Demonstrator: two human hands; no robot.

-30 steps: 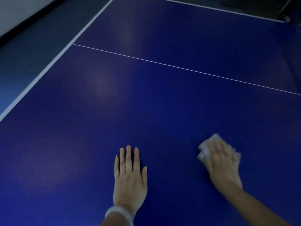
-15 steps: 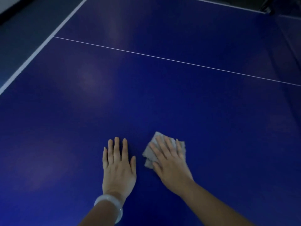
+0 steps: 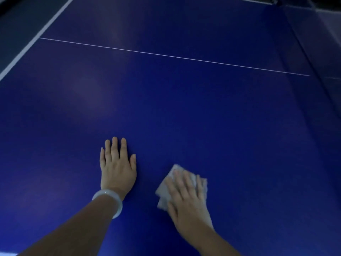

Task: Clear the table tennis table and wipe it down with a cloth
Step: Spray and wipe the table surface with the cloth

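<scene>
The dark blue table tennis table [image 3: 184, 108] fills the view, with a thin white centre line running across it. My left hand [image 3: 118, 167] lies flat on the surface, fingers straight and together, a white bangle on the wrist. My right hand [image 3: 186, 194] presses a small folded grey cloth [image 3: 163, 193] onto the table with straight fingers. The cloth shows at the fingertips and beside the thumb; the rest is hidden under the hand. A gap of bare table separates the two hands.
The table's white left edge line [image 3: 35, 39] borders dark floor at the upper left. At the right, a second blue panel [image 3: 317, 52] adjoins the table along a seam. The far white end line shows at the top.
My right hand slid the cloth left toward the left hand, then back a little to the right and nearer to me. The left hand stayed flat in place.
</scene>
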